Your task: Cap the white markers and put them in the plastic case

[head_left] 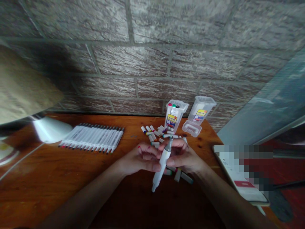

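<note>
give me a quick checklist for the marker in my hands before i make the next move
1. Marker secure: ok, held between the fingers of the left hand and right hand.
2. Writing on its barrel readable: cannot tell, too small and blurred.
3. Row of markers in order: ok, side by side on the table, beyond the left forearm.
4. Loose caps gathered in one container: not ok, scattered on the table around the hands.
5. Labelled clear box upright: ok, with red, green and black ends showing at its top.
</note>
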`<state>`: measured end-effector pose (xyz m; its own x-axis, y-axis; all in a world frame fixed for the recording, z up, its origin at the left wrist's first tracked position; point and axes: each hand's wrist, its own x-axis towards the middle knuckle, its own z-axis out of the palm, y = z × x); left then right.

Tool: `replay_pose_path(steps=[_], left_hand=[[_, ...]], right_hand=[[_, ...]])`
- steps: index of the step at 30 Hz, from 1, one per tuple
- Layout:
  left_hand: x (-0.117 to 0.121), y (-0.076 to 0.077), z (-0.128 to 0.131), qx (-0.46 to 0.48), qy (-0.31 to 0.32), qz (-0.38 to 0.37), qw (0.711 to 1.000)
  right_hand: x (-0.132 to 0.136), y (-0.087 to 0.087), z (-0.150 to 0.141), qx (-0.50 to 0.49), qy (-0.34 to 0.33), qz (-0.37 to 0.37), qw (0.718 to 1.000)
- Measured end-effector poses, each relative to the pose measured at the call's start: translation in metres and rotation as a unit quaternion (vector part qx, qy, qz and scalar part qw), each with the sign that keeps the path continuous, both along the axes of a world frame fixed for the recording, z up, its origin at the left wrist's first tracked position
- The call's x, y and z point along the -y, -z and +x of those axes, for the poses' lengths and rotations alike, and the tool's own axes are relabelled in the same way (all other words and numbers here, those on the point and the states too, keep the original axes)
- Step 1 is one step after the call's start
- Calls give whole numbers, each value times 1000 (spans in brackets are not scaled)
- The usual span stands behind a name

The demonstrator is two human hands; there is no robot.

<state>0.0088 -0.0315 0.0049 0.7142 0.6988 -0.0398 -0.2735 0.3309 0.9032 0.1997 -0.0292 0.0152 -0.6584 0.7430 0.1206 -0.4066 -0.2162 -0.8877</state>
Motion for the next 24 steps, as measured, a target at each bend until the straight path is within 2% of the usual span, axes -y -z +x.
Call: replay_pose_path(steps=[5, 14, 19, 24], left_hand=[[1, 1, 1, 5, -7, -2, 1000], [1, 0, 2, 16, 4, -15, 1000], [1, 2, 1, 8, -15, -16, 1000], [0, 3, 2, 6, -4, 0, 1000]], right_hand=[[0, -3, 2, 12, -6, 17, 1000], [-2, 3, 4, 0, -19, 34, 999], [-2, 2, 6, 31, 5, 48, 998], [-2, 3, 8, 41, -1, 46, 998]])
